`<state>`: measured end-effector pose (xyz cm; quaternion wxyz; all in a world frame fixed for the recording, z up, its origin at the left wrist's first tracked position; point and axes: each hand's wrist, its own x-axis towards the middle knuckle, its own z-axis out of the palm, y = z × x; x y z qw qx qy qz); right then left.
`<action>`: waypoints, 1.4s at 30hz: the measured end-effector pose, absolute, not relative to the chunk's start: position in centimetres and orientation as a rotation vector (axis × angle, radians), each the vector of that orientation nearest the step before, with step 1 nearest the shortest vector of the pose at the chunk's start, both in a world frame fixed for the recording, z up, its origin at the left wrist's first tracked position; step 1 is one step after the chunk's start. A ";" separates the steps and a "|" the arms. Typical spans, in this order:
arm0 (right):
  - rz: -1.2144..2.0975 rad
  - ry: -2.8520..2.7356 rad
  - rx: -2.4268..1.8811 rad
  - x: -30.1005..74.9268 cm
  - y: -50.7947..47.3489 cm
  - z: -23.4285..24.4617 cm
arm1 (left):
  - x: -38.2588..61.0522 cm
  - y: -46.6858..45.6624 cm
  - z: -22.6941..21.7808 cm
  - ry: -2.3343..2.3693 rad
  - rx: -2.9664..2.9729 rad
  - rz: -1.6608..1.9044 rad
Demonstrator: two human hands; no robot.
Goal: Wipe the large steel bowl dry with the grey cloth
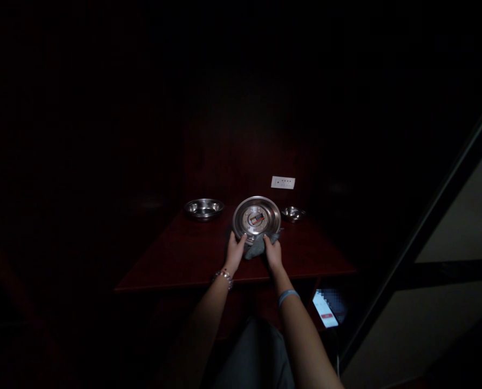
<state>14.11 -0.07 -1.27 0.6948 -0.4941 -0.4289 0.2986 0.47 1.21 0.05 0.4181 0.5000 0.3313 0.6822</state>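
Note:
A shiny steel bowl (250, 209) with a label at its centre is tilted up toward me above the table. My left hand (236, 249) grips its lower left rim, thumb on the near face. At the lower right rim, my right hand (273, 250) is closed on a grey cloth (256, 247) pressed against the bowl. The fingers behind the bowl are hidden. Farther back on the left sits a wide steel bowl (204, 217), and a smaller steel bowl (293, 218) sits to the right.
The dark red table (171, 265) has its front edge just before me. A white socket panel (283, 182) is on the wall behind. Below the table at right, a lit phone screen (325, 309) glows. A slanted frame (411, 224) stands at far right. Surroundings are very dark.

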 end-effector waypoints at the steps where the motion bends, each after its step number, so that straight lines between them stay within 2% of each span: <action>1: 0.663 -0.959 -1.105 14.1 -0.1 -1.2 | 0.5 1.3 0.0 0.826 1.252 1.713; 42: 0.645 -0.965 -1.114 14.1 -0.2 -1.2 | 0.5 1.1 0.3 0.816 1.214 1.693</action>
